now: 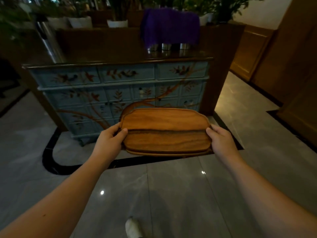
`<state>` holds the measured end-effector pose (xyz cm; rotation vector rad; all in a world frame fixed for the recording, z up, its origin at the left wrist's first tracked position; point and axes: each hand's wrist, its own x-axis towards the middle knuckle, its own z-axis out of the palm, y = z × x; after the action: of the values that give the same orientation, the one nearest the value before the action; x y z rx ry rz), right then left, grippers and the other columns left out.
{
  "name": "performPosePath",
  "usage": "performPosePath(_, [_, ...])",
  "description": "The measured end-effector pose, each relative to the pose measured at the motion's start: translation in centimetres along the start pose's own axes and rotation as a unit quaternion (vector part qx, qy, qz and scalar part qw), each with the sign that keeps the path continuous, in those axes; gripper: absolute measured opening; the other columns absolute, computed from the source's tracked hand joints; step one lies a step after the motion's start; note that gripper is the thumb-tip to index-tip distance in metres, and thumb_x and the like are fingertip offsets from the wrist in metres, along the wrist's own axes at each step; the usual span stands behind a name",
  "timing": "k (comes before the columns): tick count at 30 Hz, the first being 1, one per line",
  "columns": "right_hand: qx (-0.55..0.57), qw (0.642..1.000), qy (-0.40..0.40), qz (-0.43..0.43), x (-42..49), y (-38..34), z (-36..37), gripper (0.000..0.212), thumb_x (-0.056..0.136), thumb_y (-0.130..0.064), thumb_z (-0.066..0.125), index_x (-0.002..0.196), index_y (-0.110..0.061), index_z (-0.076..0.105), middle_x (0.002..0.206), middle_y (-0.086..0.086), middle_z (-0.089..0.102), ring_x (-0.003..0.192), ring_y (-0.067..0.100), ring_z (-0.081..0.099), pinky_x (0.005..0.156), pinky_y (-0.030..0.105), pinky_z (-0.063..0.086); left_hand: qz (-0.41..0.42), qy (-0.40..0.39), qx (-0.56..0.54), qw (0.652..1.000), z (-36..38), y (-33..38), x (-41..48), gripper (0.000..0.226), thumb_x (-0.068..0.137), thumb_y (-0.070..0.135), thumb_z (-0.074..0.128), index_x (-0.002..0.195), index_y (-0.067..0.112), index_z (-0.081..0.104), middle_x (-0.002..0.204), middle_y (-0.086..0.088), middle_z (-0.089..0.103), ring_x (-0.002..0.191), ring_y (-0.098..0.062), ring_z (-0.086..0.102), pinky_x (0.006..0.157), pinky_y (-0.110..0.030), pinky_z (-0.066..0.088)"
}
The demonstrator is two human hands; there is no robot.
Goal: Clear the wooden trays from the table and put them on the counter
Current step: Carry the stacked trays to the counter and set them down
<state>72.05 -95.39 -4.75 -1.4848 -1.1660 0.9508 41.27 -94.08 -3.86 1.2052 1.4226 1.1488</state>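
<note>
Both hands clamped on the wooden trays (pixel 164 131) – left hand (pixel 109 140), right hand (pixel 221 141) at short ends, long axis left-right; worktop (pixel 120 54) straight ahead, w/ free space.

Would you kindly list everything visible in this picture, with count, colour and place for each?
wooden trays: at least two stacked, brown, held in the air in front of the cabinet
painted cabinet: one, light blue with branch and bird pattern, centre
counter: one, dark glossy wood, on top of the cabinet
purple cloth: one, draped over metal containers on the counter at right
metal containers: three bases showing, silver, under the cloth
metal flask: one, silver, counter's left end
potted plants: several, green in white pots, behind the counter
floor: grey glossy tiles with black border
left hand: grips the trays' left end
right hand: grips the right end
</note>
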Motion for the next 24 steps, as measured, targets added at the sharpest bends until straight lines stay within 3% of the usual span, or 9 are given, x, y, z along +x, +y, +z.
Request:
performPosePath(2, [-0.004,1.000,-0.012,-0.007,3.4,-0.8,2.1,0.029,0.100,-0.019,0.042,0.094,-0.018,0.070,0.089,0.015,0.068,0.082,0.025,0.065,0.074,0.035,0.050,0.001,0.017,-0.007,1.000,-1.2,0.0,2.9,0.022,0.096,0.020,0.051,0.110,0.030,0.065,0.096,0.002,0.073,0.082,-0.012,0.071,0.078,-0.037,0.057])
performPosePath(4, [-0.014,1.000,-0.017,-0.013,6.8,-2.0,4.2,0.029,0.100,-0.022,0.043,0.093,-0.021,0.071,0.092,0.014,0.070,0.087,0.027,0.065,0.078,0.040,0.051,0.000,0.029,-0.005,1.000,-2.7,-0.1,6.1,0.024,0.096,0.021,0.050,0.116,0.023,0.064,0.095,0.000,0.073,0.081,-0.014,0.071,0.075,-0.036,0.057])
performPosePath(7, [-0.038,0.999,-0.024,-0.030,12.3,-3.7,8.0,0.028,0.100,-0.022,0.044,0.089,-0.021,0.069,0.085,0.007,0.067,0.081,0.023,0.064,0.070,0.035,0.048,0.004,0.032,0.004,0.999,-4.9,0.3,11.8,0.025,0.097,0.024,0.050,0.117,0.022,0.064,0.098,-0.002,0.074,0.086,-0.020,0.071,0.074,-0.034,0.057])
performPosePath(10, [-0.052,0.997,-0.029,-0.039,17.7,-5.4,12.5,0.026,0.100,-0.021,0.045,0.089,-0.020,0.069,0.085,0.008,0.066,0.078,0.022,0.063,0.067,0.032,0.047,0.011,0.044,0.007,0.999,-7.6,0.8,17.7,0.024,0.097,0.025,0.050,0.117,0.026,0.063,0.097,0.001,0.073,0.086,-0.016,0.071,0.073,-0.029,0.056])
performPosePath(16, [-0.036,0.998,-0.033,-0.027,26.0,-8.1,20.8,0.028,0.100,-0.016,0.046,0.084,-0.026,0.067,0.083,-0.001,0.067,0.064,-0.002,0.063,0.055,0.010,0.049,0.004,0.046,0.018,0.999,-13.5,2.0,28.0,0.024,0.096,0.026,0.049,0.117,0.030,0.061,0.099,0.005,0.071,0.088,-0.012,0.068,0.070,-0.020,0.056])
performPosePath(18, [-0.030,0.999,-0.027,-0.015,27.9,-8.4,23.0,0.022,0.099,-0.019,0.048,0.093,-0.022,0.068,0.087,-0.001,0.069,0.076,0.007,0.067,0.067,0.022,0.055,0.001,0.042,0.027,0.999,-15.3,2.1,30.5,0.025,0.095,0.029,0.051,0.117,0.032,0.062,0.103,0.002,0.072,0.093,-0.016,0.069,0.084,-0.034,0.057])
performPosePath(20, [-0.018,1.000,-0.011,-0.010,30.1,-8.4,25.1,0.020,0.097,-0.023,0.051,0.108,-0.019,0.067,0.095,0.002,0.070,0.088,0.021,0.068,0.075,0.038,0.057,0.005,0.044,0.044,0.998,-16.7,2.3,32.8,0.025,0.094,0.032,0.052,0.117,0.033,0.062,0.102,0.001,0.073,0.092,-0.018,0.070,0.087,-0.042,0.056])
performPosePath(24, [-0.008,1.000,-0.010,-0.019,34.2,-9.0,28.3,0.027,0.096,-0.026,0.053,0.118,-0.015,0.064,0.101,0.005,0.070,0.091,0.023,0.068,0.076,0.039,0.056,0.017,0.055,0.050,0.997,-18.4,3.1,36.5,0.027,0.095,0.029,0.050,0.120,0.028,0.061,0.099,-0.001,0.073,0.085,-0.017,0.071,0.078,-0.037,0.059])
